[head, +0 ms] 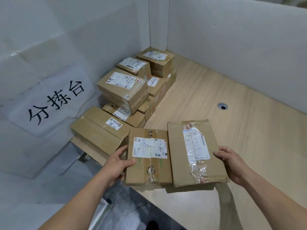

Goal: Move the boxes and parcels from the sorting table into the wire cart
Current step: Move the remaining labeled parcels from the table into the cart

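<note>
White partition panels enclose a pale wood-grain worktop (pixel 232 113) on the far and left sides; on the left panel hangs a paper sign (pixel 54 100) with three handwritten characters, presumably marking the station. Against that panel, running back into the corner, stands a stack of boxes (pixel 131 90), brown cartons piled in layers with their shipping labels upward, an arrangement that keeps the labels readable and leaves the right of the worktop free for handling. Nearer the person, the left hand (pixel 116 165) takes the outer left edge of a small box (pixel 147 156): the thumb lies over the top face and the fingers pass underneath, so this grip is closed on the carton. Just beside it, edge to edge and seemingly touching, is a flat parcel (pixel 197 151) bound with crumpled clear tape; the right hand (pixel 232 163) closes on its outer right edge in the same way. Holding the two side by side, each by its far edge, appears to press them together so that both travel as one load. Both items are raised slightly over the near edge of the worktop. A round cable grommet (pixel 222 106) sits in the surface to the right. No wire cart is visible.
</note>
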